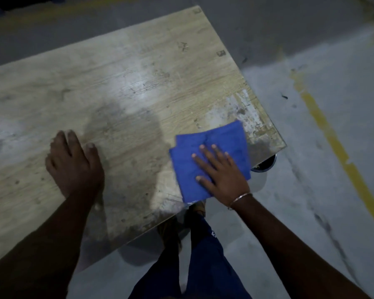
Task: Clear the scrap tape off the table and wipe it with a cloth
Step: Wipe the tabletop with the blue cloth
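Observation:
A folded blue cloth (225,139) lies flat on the worn wooden table (127,87) near its front right corner. My right hand (220,171) presses down on the cloth with its fingers spread. My left hand (73,165) rests flat on the bare tabletop to the left, holding nothing. Small tape remnants (221,53) stick near the table's right edge, and another (196,11) sits at the far corner. A patch of white residue (244,111) marks the surface just beyond the cloth.
A round metal bin (266,166) shows partly under the table's right corner. Grey concrete floor with a yellow line (337,147) runs to the right. My legs and feet (194,244) stand at the table's front edge.

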Demonstrator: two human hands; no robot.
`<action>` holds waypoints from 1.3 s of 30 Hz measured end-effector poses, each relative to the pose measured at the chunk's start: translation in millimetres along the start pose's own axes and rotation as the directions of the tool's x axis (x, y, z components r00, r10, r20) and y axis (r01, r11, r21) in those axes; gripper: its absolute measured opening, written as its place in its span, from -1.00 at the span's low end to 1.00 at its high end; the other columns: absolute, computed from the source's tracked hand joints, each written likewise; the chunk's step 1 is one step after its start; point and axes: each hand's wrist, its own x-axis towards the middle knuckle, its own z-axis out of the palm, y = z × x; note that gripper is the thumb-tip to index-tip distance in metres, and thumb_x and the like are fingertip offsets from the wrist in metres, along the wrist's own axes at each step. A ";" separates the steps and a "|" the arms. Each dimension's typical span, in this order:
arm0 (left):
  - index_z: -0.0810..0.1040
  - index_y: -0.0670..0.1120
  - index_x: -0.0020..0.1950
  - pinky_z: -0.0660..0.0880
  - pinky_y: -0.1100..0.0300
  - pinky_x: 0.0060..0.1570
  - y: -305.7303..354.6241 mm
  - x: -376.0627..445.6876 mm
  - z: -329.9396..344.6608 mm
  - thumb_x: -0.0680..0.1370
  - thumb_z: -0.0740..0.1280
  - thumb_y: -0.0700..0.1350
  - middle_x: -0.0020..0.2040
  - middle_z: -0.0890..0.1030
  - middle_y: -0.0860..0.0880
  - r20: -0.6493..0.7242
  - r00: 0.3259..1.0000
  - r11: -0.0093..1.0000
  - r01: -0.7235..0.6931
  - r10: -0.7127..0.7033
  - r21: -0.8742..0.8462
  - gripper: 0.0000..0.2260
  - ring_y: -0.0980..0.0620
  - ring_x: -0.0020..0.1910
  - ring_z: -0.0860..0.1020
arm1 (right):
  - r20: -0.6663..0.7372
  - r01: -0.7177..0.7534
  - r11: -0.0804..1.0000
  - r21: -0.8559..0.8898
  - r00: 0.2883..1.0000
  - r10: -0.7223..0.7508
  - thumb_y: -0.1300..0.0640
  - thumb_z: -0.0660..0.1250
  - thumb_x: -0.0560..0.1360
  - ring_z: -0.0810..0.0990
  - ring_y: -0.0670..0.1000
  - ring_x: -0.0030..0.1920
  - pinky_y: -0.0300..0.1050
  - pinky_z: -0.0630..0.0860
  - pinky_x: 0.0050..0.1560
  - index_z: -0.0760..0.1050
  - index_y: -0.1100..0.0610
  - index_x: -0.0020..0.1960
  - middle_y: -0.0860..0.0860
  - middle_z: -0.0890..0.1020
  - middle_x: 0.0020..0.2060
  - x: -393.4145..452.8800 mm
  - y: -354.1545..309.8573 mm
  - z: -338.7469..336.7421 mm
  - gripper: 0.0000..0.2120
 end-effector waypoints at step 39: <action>0.21 -0.11 0.68 0.17 -0.18 0.55 8.1 6.2 -6.8 0.73 0.09 0.14 0.66 0.23 -0.14 0.033 0.998 0.997 0.054 -0.057 0.062 -0.44 -0.17 0.65 0.22 | 0.030 0.193 0.973 -0.127 0.981 -0.191 -0.35 -0.07 0.66 -0.13 0.04 0.69 0.34 -0.07 0.61 -0.04 -0.21 0.68 -0.13 -0.05 0.70 249.1 -5.7 -31.8 -0.37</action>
